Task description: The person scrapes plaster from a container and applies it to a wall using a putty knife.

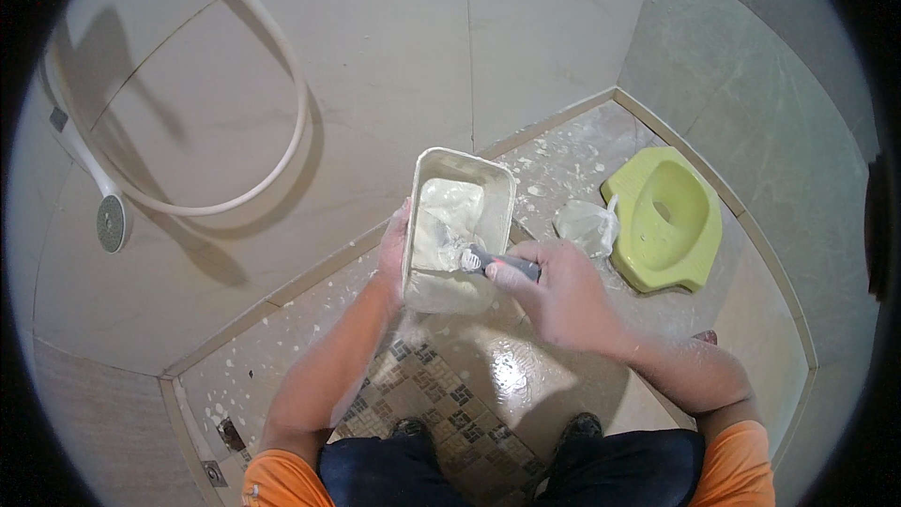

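Note:
My left hand (391, 258) grips a deep, off-white plastic tub (498, 199) by its left side, holding it tilted above the floor; part of its fingers is hidden behind the wall. White, creamy paste (439, 216) lies inside and smears the tub's walls. My right hand (565, 299) is closed around the dark grey handle of a trowel (507, 266). Paste coats the trowel's neck, and its blade reaches into the tub, mostly covered by the paste. Both hands are dusted with white.
A yellow-green squat toilet pan (649, 258) sits on the right, a knotted clear plastic bag (586, 228) beside it. White splashes dot the raised ledge. On the left wall hangs a shower head (113, 223) with a looping hose (302, 103). Patterned tiles (427, 394) cover the floor, partly wet.

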`<action>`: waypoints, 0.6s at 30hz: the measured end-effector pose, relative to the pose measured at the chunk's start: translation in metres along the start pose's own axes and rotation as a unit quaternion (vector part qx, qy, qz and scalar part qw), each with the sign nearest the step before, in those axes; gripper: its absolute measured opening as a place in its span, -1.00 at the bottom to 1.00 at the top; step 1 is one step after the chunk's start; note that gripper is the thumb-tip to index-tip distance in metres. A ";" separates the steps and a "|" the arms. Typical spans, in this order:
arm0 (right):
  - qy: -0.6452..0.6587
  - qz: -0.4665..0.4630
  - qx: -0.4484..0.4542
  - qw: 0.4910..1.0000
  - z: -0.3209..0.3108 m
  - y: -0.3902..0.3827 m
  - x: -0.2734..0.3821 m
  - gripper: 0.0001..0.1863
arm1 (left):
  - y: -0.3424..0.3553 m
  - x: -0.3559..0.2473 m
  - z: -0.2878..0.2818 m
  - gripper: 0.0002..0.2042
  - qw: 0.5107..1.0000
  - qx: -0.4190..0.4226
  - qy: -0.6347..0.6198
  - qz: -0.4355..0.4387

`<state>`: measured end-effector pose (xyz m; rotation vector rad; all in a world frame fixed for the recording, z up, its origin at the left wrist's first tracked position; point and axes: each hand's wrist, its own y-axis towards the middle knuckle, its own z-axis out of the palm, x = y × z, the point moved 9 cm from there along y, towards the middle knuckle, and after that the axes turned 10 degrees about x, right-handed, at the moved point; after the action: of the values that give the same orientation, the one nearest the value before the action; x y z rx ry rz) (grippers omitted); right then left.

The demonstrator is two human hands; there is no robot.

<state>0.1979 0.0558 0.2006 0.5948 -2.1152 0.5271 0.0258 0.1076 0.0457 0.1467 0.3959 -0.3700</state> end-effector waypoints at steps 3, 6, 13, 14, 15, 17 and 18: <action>0.000 0.028 -0.003 1.000 -0.008 0.004 -0.014 -0.58 | 0.003 0.008 -0.003 -0.43 0.999 0.004 -0.026 -0.022; 0.015 0.042 -0.002 0.999 -0.006 0.004 -0.028 -0.57 | 0.003 0.014 0.002 -0.43 0.998 0.029 -0.027 -0.044; 0.014 0.049 -0.012 0.999 -0.009 -0.002 -0.037 -0.58 | 0.005 0.027 -0.009 -0.36 0.997 -0.004 -0.004 -0.072; 0.011 0.044 -0.013 0.999 -0.011 -0.004 -0.035 -0.58 | 0.005 0.028 -0.008 -0.37 0.997 0.006 -0.010 -0.074; 0.008 0.039 -0.015 0.999 -0.013 -0.006 -0.033 -0.58 | 0.006 0.028 -0.010 -0.37 0.997 0.017 -0.016 -0.075; 0.008 0.033 -0.014 0.999 -0.016 -0.009 -0.028 -0.58 | 0.004 0.026 -0.014 -0.37 0.996 0.029 -0.025 -0.076; 0.011 0.034 -0.011 0.999 -0.017 -0.010 -0.028 -0.59 | 0.003 0.024 -0.019 -0.37 0.996 0.032 -0.029 -0.076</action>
<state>0.2288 0.0631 0.1885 0.5025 -2.1242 0.5447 0.0410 0.1065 0.0187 0.1676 0.3385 -0.5361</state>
